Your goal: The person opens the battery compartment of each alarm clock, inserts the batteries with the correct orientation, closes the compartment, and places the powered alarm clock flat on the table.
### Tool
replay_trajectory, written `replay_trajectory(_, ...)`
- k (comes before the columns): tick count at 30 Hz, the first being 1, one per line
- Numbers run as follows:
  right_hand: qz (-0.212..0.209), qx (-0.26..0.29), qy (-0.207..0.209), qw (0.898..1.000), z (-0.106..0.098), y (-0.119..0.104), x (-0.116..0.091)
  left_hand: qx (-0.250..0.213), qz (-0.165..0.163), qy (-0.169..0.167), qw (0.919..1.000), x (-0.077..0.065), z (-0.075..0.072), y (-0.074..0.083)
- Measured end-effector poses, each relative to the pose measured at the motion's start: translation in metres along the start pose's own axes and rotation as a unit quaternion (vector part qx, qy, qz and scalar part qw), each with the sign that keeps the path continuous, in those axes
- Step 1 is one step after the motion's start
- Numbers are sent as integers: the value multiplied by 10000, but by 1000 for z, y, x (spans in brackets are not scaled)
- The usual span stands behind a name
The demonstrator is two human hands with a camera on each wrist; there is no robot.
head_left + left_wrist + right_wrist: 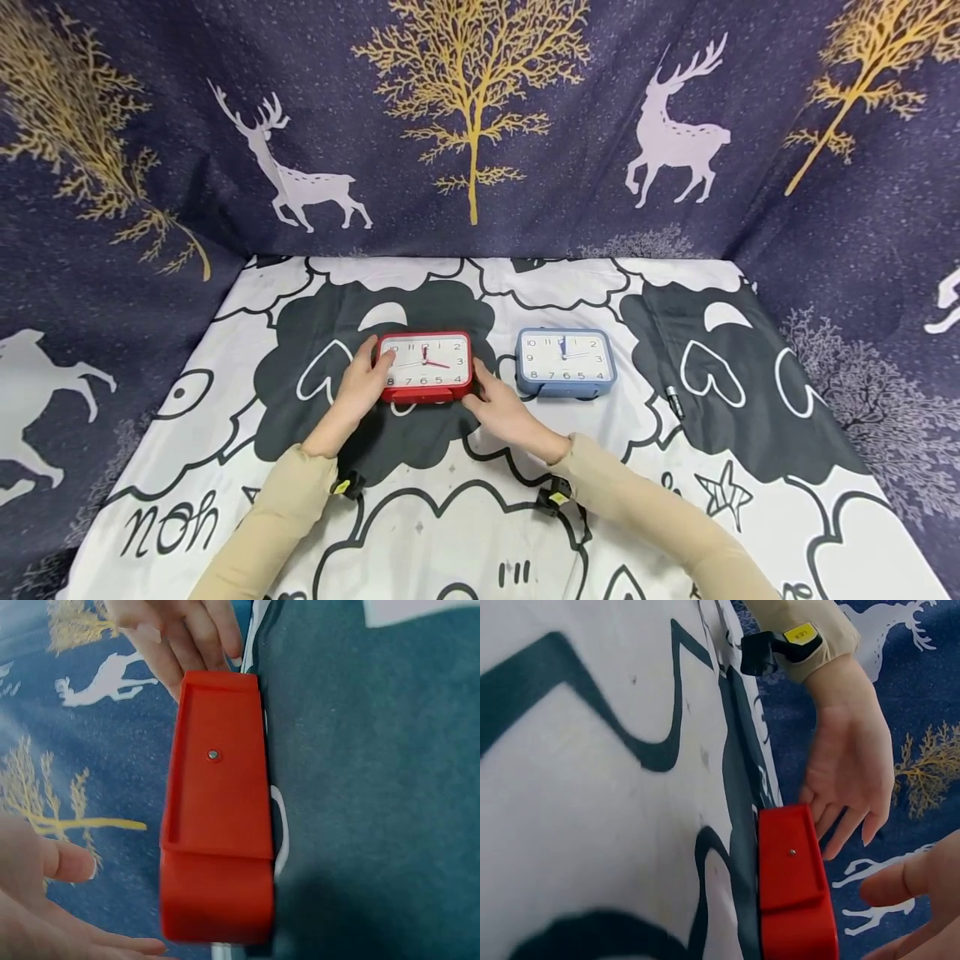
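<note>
A red alarm clock point(424, 367) with a white face lies face up on the patterned cloth, between both hands. My left hand point(362, 385) is at its left end, its thumb over the edge of the face. At the opposite end, my right hand point(504, 406) has fingers extended beside the lower right corner. In the left wrist view the clock's red side point(221, 780) shows a small screw, and the fingers of both hands look straight or relaxed. Just right of the right hand is a blue alarm clock point(566, 363), also face up.
A small dark cylindrical object point(675, 402) lies right of the blue clock. The table cloth point(420, 542) has black cartoon outlines. Behind it hangs a dark blue curtain point(420, 192) printed with deer and golden trees. A small black camera point(761, 654) is strapped to the left wrist.
</note>
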State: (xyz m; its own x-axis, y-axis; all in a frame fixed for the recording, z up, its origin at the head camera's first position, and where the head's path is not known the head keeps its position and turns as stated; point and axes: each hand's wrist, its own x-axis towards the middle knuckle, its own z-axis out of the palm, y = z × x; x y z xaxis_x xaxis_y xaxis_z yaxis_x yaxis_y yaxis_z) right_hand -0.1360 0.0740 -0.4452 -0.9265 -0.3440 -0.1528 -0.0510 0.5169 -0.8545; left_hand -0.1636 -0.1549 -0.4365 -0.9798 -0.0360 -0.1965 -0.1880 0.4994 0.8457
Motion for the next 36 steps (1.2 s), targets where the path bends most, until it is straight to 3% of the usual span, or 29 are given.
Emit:
replay_trajectory(5, -200, -301, 120, 9993, -9, 2, -7, 287, 762, 562, 9951, -7, 7, 9)
replay_trajectory(10, -439, -528, 405, 9968, -16, 7, -12, -39, 1504, 1057, 9829, -12, 18, 20)
replay_trajectory(12, -548, -617, 501, 9953, -19, 9, -14, -200, 1706, 1108, 9789, -13, 23, 23)
replay_trajectory(15, -588, -672, 561, 9944, -22, 12, -17, -457, 1874, 880, 9773, -14, 30, 27)
replay_trajectory(20, -741, -772, 456, 9932, -29, 18, -20, -686, 1906, 336, 9787, -12, 41, 32)
replay_trajectory(27, -1036, -1137, 430, 9872, -44, 26, -29, -429, 1844, 54, 9819, -8, 53, 33)
replay_trajectory(36, -858, -1324, 581, 9858, -62, 39, -37, -565, 1508, -318, 9864, -4, 64, 35)
